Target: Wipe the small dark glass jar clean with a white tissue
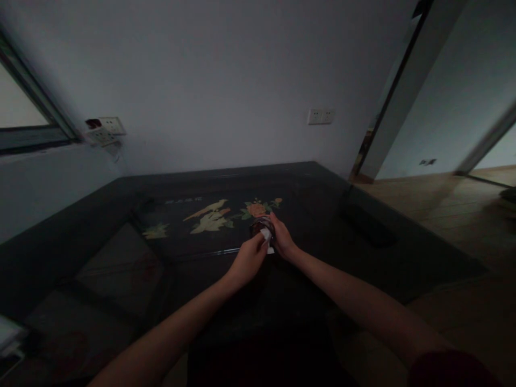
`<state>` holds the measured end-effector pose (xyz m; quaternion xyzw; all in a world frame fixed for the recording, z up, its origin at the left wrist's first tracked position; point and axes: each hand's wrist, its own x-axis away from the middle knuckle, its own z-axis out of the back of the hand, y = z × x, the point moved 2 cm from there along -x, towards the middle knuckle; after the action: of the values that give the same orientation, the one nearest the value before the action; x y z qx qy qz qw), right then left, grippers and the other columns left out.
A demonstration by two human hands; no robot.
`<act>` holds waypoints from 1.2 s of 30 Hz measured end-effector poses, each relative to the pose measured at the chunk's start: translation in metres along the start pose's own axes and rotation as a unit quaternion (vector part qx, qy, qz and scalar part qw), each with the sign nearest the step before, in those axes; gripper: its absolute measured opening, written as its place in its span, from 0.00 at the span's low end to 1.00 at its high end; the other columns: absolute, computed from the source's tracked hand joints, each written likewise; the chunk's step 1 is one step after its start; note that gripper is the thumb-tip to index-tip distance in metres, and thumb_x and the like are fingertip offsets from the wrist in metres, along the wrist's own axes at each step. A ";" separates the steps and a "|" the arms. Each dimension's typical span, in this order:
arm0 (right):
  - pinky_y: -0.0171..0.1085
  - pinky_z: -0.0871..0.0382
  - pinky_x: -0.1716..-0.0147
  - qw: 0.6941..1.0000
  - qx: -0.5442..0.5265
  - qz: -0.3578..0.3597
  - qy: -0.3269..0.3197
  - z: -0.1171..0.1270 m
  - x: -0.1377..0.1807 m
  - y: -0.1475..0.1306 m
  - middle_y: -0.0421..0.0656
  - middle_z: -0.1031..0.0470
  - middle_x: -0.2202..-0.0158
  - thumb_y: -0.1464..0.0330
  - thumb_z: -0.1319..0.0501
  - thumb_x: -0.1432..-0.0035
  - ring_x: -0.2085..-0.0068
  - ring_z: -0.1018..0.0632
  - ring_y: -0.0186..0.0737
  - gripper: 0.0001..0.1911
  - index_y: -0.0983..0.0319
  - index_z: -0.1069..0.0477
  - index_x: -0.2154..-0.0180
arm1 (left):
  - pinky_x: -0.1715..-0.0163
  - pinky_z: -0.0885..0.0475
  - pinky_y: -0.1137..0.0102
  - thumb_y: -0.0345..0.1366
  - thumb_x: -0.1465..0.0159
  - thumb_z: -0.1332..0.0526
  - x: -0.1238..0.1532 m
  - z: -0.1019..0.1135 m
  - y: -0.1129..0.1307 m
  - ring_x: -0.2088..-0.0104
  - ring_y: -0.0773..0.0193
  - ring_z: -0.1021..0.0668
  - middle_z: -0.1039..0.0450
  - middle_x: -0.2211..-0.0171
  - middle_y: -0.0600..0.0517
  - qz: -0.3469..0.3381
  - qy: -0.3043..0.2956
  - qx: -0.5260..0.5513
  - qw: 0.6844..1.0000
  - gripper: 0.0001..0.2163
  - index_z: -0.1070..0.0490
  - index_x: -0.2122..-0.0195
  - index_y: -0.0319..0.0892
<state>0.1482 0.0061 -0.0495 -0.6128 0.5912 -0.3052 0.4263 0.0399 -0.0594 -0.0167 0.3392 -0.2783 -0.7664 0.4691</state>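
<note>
Near the middle of the dark glossy table, my right hand [282,236] is wrapped round the right side of a small, dark brown, shiny round object [258,226], perhaps of glass. Its exact kind is too dim to tell. My left hand [252,255] is closed on a white tissue [266,234], which lies against the near side of the round object. Another bit of white [270,250] shows just below, between the two hands. My fingertips are partly hidden behind the object and the tissue.
The tabletop [193,185] bears a picture of birds [209,217] and a flower [257,209]. A wall with sockets [321,116] stands behind it. At the left, a plug adapter [102,134] sticks out. A white object [10,341] is at the lower left edge.
</note>
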 end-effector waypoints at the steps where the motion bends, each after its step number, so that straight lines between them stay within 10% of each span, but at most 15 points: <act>1: 0.37 0.32 0.67 1.000 -0.003 0.000 0.002 0.000 0.000 0.000 0.41 0.21 0.73 0.45 0.38 0.54 0.70 0.23 0.41 0.25 0.60 0.23 0.67 | 0.68 0.33 0.74 0.29 0.38 0.48 -0.002 0.000 -0.002 0.69 0.66 0.26 0.28 0.71 0.53 0.008 0.009 0.025 1.000 0.06 0.33 0.68 0.37; 5: 0.38 0.33 0.66 1.000 -0.001 0.004 0.007 0.000 0.001 -0.001 0.42 0.21 0.71 0.46 0.39 0.53 0.68 0.23 0.41 0.25 0.60 0.23 0.67 | 0.71 0.34 0.75 0.29 0.38 0.47 -0.002 0.003 0.000 0.71 0.67 0.27 0.29 0.72 0.54 0.007 -0.001 0.015 1.000 0.05 0.32 0.68 0.38; 11: 0.39 0.32 0.63 0.999 0.032 0.015 -0.012 0.000 0.001 0.000 0.43 0.21 0.71 0.46 0.42 0.49 0.64 0.22 0.44 0.25 0.60 0.23 0.66 | 0.63 0.28 0.67 0.31 0.35 0.48 0.005 0.008 0.013 0.63 0.57 0.21 0.24 0.63 0.44 -0.050 -0.080 -0.289 0.953 0.08 0.31 0.59 0.39; 21: 0.40 0.32 0.60 1.000 0.011 0.017 -0.012 0.000 -0.001 0.000 0.42 0.20 0.69 0.46 0.39 0.52 0.62 0.21 0.44 0.24 0.59 0.24 0.65 | 0.41 0.39 0.57 0.23 0.35 0.51 0.005 -0.008 -0.005 0.43 0.52 0.29 0.31 0.46 0.34 -0.153 -0.032 -0.446 0.882 0.17 0.35 0.46 0.28; 27: 0.40 0.31 0.61 1.000 0.023 0.014 -0.002 0.001 -0.001 0.001 0.42 0.20 0.70 0.45 0.40 0.53 0.64 0.21 0.44 0.25 0.59 0.23 0.67 | 0.46 0.33 0.61 0.24 0.37 0.49 0.008 -0.001 0.006 0.47 0.55 0.26 0.28 0.48 0.38 -0.114 -0.063 -0.356 0.925 0.16 0.34 0.48 0.35; 36: 0.39 0.31 0.65 1.000 0.020 0.004 0.007 0.001 -0.001 0.000 0.43 0.21 0.71 0.45 0.40 0.52 0.67 0.22 0.43 0.25 0.60 0.23 0.67 | 0.62 0.29 0.71 0.28 0.40 0.45 -0.002 -0.006 -0.005 0.63 0.62 0.22 0.24 0.63 0.48 0.020 0.022 0.059 0.998 0.08 0.33 0.59 0.38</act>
<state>0.1493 0.0069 -0.0501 -0.5995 0.5908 -0.3197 0.4352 0.0426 -0.0562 -0.0239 0.3776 -0.3196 -0.7314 0.4695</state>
